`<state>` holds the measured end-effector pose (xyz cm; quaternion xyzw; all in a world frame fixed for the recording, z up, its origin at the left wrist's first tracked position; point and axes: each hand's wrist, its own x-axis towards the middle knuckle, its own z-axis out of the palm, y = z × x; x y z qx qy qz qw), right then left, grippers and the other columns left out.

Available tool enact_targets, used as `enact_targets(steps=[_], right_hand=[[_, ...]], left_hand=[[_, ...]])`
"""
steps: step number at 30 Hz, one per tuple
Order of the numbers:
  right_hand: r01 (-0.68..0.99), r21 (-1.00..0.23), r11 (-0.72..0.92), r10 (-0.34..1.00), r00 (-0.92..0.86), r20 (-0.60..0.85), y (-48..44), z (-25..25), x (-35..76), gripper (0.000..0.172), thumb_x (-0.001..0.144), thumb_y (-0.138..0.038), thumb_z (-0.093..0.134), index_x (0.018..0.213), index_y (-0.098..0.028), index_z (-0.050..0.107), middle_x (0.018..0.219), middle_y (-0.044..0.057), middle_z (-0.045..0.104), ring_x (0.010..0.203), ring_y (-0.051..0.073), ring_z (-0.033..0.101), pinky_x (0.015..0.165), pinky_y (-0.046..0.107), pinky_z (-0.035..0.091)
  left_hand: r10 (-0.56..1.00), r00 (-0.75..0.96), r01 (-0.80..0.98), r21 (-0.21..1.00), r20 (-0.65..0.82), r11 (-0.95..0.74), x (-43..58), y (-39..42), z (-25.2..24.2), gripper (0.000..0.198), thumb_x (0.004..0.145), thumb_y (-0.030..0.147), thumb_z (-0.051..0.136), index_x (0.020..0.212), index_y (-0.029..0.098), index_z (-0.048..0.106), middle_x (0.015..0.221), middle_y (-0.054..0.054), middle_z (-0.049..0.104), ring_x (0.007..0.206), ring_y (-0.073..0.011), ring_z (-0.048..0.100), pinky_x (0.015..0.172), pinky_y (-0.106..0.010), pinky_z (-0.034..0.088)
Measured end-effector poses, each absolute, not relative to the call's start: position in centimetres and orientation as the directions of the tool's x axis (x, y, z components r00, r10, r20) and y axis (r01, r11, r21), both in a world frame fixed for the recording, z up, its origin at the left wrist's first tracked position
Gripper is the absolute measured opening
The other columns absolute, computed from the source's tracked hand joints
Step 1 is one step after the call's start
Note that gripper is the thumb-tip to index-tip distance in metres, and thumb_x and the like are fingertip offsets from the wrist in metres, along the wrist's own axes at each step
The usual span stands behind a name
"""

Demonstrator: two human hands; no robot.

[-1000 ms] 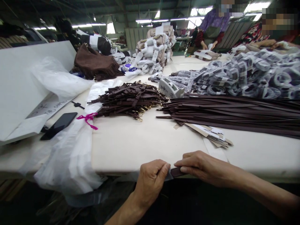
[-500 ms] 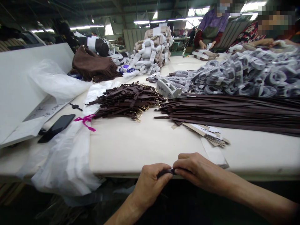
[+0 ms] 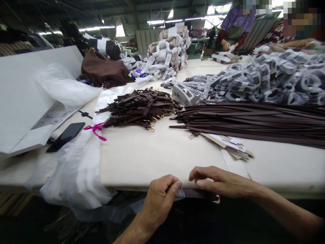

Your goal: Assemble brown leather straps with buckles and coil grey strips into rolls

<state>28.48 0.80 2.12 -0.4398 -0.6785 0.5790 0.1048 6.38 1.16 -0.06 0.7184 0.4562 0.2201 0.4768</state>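
At the table's front edge, my left hand (image 3: pixel 164 195) is closed around a dark brown strap (image 3: pixel 196 193) and a bit of clear plastic sleeve (image 3: pixel 180 193). The strap runs rightward from my fist just below the edge and ends in a gold-coloured clasp (image 3: pixel 216 199). Over that strap, my right hand (image 3: pixel 218 181) is open, thumb and fingers apart with nothing between them. Beyond my hands lies a heap of short brown straps with gold hooks (image 3: pixel 144 108). To its right is a bundle of long brown straps (image 3: pixel 248 118).
A tape dispenser (image 3: pixel 185 95) stands between the straps and a pile of plastic-wrapped coils (image 3: pixel 269 78). Card slips (image 3: pixel 231 145) lie near my right hand. On the left are plastic bags (image 3: pixel 78 173), a phone (image 3: pixel 66 137) and a brown fringed bag (image 3: pixel 104 69). Co-workers stand behind the table.
My right hand has let go of the dark piece both hands were pinching and opened. The strap with its gold clasp now shows to the right of my left fist.
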Motion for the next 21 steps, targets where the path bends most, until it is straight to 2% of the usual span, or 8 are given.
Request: enact_targets(steps=[3, 6, 12, 14, 16, 18, 19, 21], right_hand=[[0.408, -0.894, -0.186, 0.605, -0.670, -0.431, 0.6, 0.7, 30.0, 0.035, 0.085, -0.048, 0.049, 0.090, -0.014, 0.053, 0.073, -0.001, 0.048, 0.062, 0.010, 0.044, 0.053, 0.019, 0.035], [0.432, -0.884, -0.179, 0.603, -0.662, -0.445, -0.2, 0.0, 29.8, 0.032, 0.085, -0.047, 0.050, 0.084, -0.014, 0.052, 0.068, -0.003, 0.046, 0.060, 0.009, 0.044, 0.052, 0.019, 0.033], [0.697, -0.700, 0.154, 0.764, -0.534, -0.364, -0.7, 2.1, 26.7, 0.008, 0.078, -0.022, 0.055, 0.073, -0.016, 0.055, 0.064, -0.003, 0.054, 0.060, 0.010, 0.047, 0.053, 0.021, 0.029], [0.721, -0.657, 0.222, 0.772, -0.541, -0.333, -0.5, 2.8, 26.0, 0.008, 0.078, -0.021, 0.054, 0.072, -0.016, 0.055, 0.064, -0.002, 0.056, 0.059, 0.011, 0.049, 0.054, 0.022, 0.030], [0.730, -0.633, 0.259, 0.768, -0.553, -0.323, -0.3, 3.3, 25.8, 0.011, 0.081, -0.024, 0.053, 0.074, -0.017, 0.056, 0.067, -0.001, 0.059, 0.060, 0.012, 0.051, 0.055, 0.022, 0.031], [0.725, -0.630, 0.280, 0.758, -0.569, -0.319, 0.0, 3.7, 26.1, 0.012, 0.083, -0.029, 0.054, 0.082, -0.018, 0.059, 0.074, 0.001, 0.062, 0.066, 0.014, 0.055, 0.058, 0.023, 0.033], [0.728, -0.626, 0.278, 0.763, -0.564, -0.317, 0.1, 3.8, 26.4, 0.016, 0.083, -0.033, 0.055, 0.091, -0.020, 0.060, 0.080, 0.002, 0.063, 0.072, 0.016, 0.057, 0.061, 0.024, 0.035], [0.756, -0.614, 0.228, 0.780, -0.519, -0.349, 0.4, 4.0, 27.3, 0.029, 0.083, -0.042, 0.055, 0.105, -0.023, 0.058, 0.088, 0.003, 0.064, 0.079, 0.018, 0.057, 0.065, 0.025, 0.037]], left_hand=[[0.899, 0.425, 0.453, 0.884, -0.106, -0.111, 5.7, 1.2, -0.1, 0.030, 0.089, 0.034, 0.043, 0.071, 0.014, 0.058, 0.064, 0.001, 0.053, 0.062, -0.0086, 0.047, 0.059, -0.018, 0.034], [0.896, 0.438, 0.444, 0.883, -0.066, -0.152, 5.6, 0.9, -0.6, 0.028, 0.089, 0.032, 0.044, 0.074, 0.015, 0.060, 0.067, 0.001, 0.057, 0.063, -0.0088, 0.051, 0.061, -0.018, 0.036], [0.771, 0.634, 0.432, 0.800, 0.060, -0.418, 6.4, 0.1, -1.0, 0.032, 0.092, 0.028, 0.035, 0.082, 0.017, 0.063, 0.074, -0.001, 0.064, 0.070, -0.0122, 0.058, 0.067, -0.021, 0.039], [0.778, 0.627, 0.450, 0.798, 0.039, -0.402, 6.1, 0.4, -0.6, 0.024, 0.089, 0.030, 0.043, 0.098, 0.018, 0.062, 0.089, -0.004, 0.066, 0.081, -0.0148, 0.059, 0.075, -0.023, 0.040], [0.784, 0.619, 0.501, 0.792, -0.047, -0.348, 5.3, 1.0, -0.1, 0.033, 0.081, 0.033, 0.056, 0.112, 0.018, 0.056, 0.102, -0.005, 0.064, 0.089, -0.0166, 0.058, 0.078, -0.024, 0.040], [0.747, 0.647, 0.549, 0.772, -0.151, -0.319, 4.5, 1.5, 0.3, 0.029, 0.078, 0.033, 0.061, 0.103, 0.018, 0.060, 0.093, -0.003, 0.065, 0.081, -0.0151, 0.057, 0.071, -0.022, 0.039], [0.722, 0.664, 0.560, 0.769, -0.194, -0.309, 4.2, 1.7, 0.3, 0.020, 0.080, 0.032, 0.059, 0.092, 0.017, 0.063, 0.083, 0.000, 0.064, 0.075, -0.0133, 0.055, 0.066, -0.021, 0.037], [0.703, 0.670, 0.561, 0.783, -0.240, -0.268, 3.8, 1.7, 0.2, 0.021, 0.084, 0.032, 0.052, 0.074, 0.015, 0.062, 0.069, 0.002, 0.059, 0.066, -0.0101, 0.051, 0.060, -0.019, 0.032]])
